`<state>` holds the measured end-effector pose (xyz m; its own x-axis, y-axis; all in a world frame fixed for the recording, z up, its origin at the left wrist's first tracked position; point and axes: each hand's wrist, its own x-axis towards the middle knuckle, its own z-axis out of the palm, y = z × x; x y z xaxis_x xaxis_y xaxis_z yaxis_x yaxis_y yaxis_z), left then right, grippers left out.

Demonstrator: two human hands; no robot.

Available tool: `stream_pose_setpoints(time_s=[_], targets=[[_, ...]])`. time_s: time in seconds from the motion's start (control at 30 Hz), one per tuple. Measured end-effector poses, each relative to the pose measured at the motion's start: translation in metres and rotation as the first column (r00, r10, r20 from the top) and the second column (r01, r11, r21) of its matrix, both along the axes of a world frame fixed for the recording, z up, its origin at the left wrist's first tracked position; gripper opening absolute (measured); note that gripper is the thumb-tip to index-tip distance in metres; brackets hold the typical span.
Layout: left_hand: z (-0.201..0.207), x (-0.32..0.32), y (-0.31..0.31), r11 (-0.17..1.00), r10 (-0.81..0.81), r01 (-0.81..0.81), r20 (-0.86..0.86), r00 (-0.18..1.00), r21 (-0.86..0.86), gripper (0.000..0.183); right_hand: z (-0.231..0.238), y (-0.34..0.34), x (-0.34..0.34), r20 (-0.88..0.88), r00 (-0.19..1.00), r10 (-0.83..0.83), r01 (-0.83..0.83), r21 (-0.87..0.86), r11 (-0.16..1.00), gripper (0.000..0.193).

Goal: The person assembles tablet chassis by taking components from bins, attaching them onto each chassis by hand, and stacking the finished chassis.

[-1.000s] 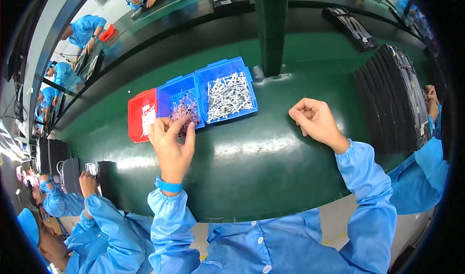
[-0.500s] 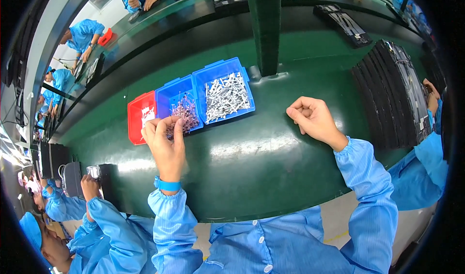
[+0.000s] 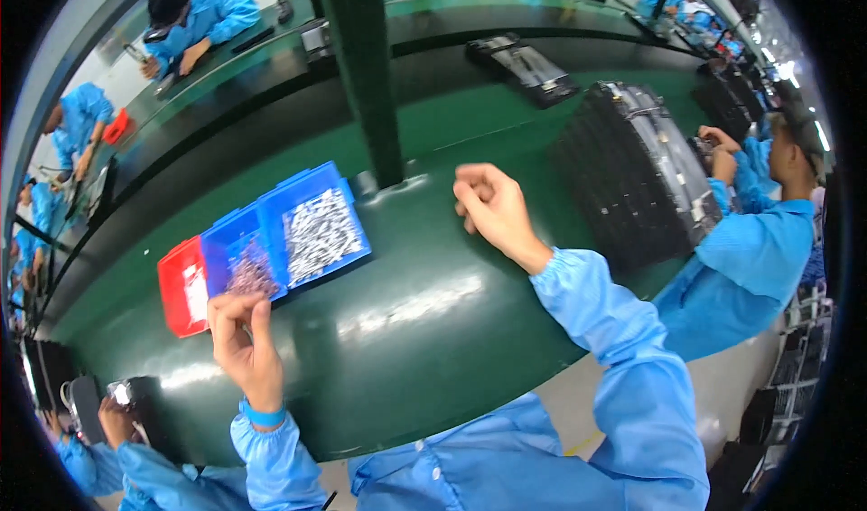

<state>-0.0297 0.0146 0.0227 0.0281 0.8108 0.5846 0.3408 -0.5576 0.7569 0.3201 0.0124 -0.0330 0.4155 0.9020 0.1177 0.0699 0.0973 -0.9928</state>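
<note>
My left hand is just in front of the middle blue bin, its thumb and fingers bent together in a pinch. Whatever may be between the fingertips is too small to make out. That bin holds a tangle of thin pinkish parts. On its left stands a red bin with white pieces; on its right, a blue bin is filled with small white and dark strips. Above the green table, my right hand is closed with curled fingers, apart from the bins. Its inner side is hidden.
A tall stack of black flat units stands on the right, beside a seated co-worker. A green post rises behind the bins. Another black unit lies on the far ledge. A co-worker's hand is at lower left.
The whole view has swung to the right, so the bins appear farther left and lower. My left hand remains near the bins' front edge, and my right hand stays closed nearer the black stack.
</note>
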Motion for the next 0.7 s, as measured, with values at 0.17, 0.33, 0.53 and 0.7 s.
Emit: stream_pose_setpoints(time_s=[0.17,0.33,0.53,0.7], targets=[[-0.016,0.046,-0.022,0.833,-0.333,0.41,0.256,0.908,-0.371,0.005,-0.003,0.064,0.08,-0.098,0.879,-0.467,0.471,0.031,0.881,0.08],[-0.048,0.072,-0.034,0.715,-0.453,0.518,0.253,0.855,-0.47,0.006,-0.007,0.122,0.141,-0.377,0.703,-0.603,0.672,0.076,0.737,0.049],[-0.055,0.072,-0.036,0.741,-0.423,0.491,0.25,0.871,-0.457,0.007,-0.003,0.142,0.146,-0.568,0.664,-0.486,0.618,0.053,0.784,0.038],[-0.053,0.074,-0.036,0.736,-0.444,0.504,0.239,0.863,-0.452,0.007,-0.009,0.137,0.154,-0.916,0.401,0.03,0.241,0.136,0.961,0.026]])
